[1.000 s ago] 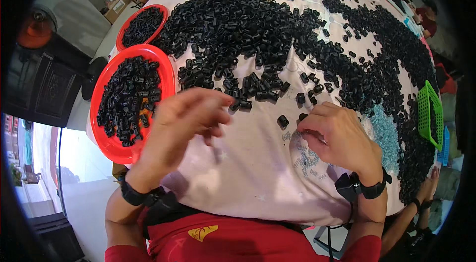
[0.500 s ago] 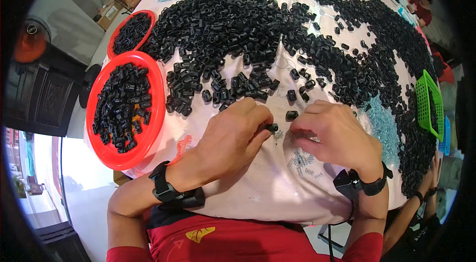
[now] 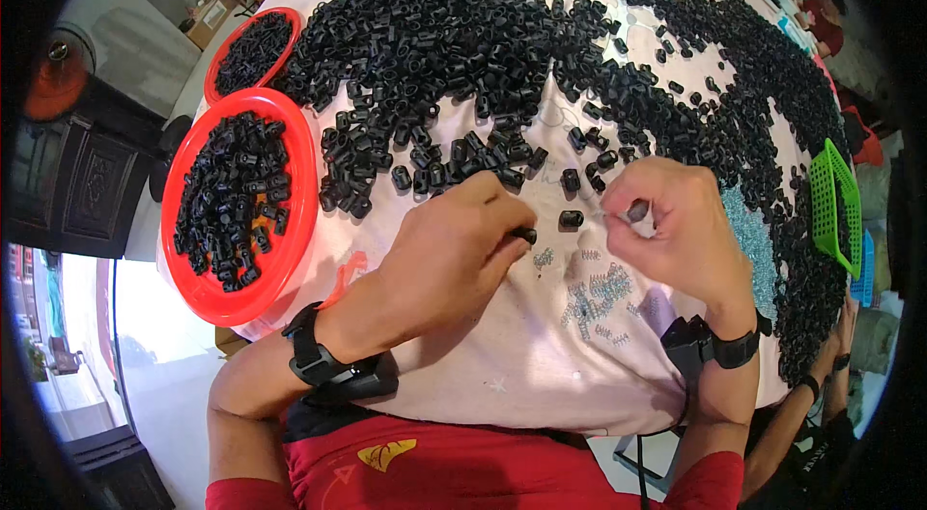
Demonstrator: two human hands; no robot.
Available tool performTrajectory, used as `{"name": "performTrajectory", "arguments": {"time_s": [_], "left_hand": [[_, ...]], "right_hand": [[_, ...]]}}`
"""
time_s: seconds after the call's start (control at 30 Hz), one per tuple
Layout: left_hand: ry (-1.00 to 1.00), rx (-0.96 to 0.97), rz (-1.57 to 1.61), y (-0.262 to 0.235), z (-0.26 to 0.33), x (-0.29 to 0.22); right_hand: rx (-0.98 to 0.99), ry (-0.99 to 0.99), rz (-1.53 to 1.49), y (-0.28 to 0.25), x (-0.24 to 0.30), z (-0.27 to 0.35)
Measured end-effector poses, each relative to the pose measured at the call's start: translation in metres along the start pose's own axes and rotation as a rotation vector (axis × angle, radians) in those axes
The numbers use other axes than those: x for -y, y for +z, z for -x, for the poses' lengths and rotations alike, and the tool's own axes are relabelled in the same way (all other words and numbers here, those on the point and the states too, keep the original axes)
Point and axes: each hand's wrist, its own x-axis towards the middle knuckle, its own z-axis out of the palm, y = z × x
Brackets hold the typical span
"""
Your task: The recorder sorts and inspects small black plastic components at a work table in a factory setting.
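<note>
Head view shows the left hand pinched shut on a small black plastic piece just above the table, while the right hand grips another small dark piece between thumb and fingertips. Between them lie a loose black piece and tiny metal springs; a red bowl of black pieces sits left.

A small assembly workshop: a pale pink cloth-covered desk heaped with small black plastic parts, round red plastic basins at its left edge, tiny metal springs.
</note>
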Motion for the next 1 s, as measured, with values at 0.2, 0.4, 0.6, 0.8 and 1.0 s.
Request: {"name": "performTrajectory", "arguments": {"time_s": [0.2, 0.4, 0.6, 0.8, 1.0], "left_hand": [[0.017, 0.094, -0.139, 0.001, -0.018, -0.003], [-0.078, 0.084, 0.07, 0.005, -0.033, -0.005], [-0.374, 0.221, 0.736, -0.005, -0.022, -0.003], [-0.469, 0.208, 1.044, 0.0, -0.011, 0.005], [-0.4, 0.195, 0.967, 0.003, -0.015, 0.002]], "right_hand": [[-0.032, 0.174, 0.024, -0.013, 0.0, -0.002], [-0.105, 0.223, -0.073, -0.012, -0.001, 0.0], [-0.028, 0.064, -0.142, -0.007, 0.01, -0.002], [-0.015, 0.076, -0.178, 0.0, 0.028, -0.003], [-0.041, -0.027, -0.159, 0.007, 0.025, -0.001]]}}
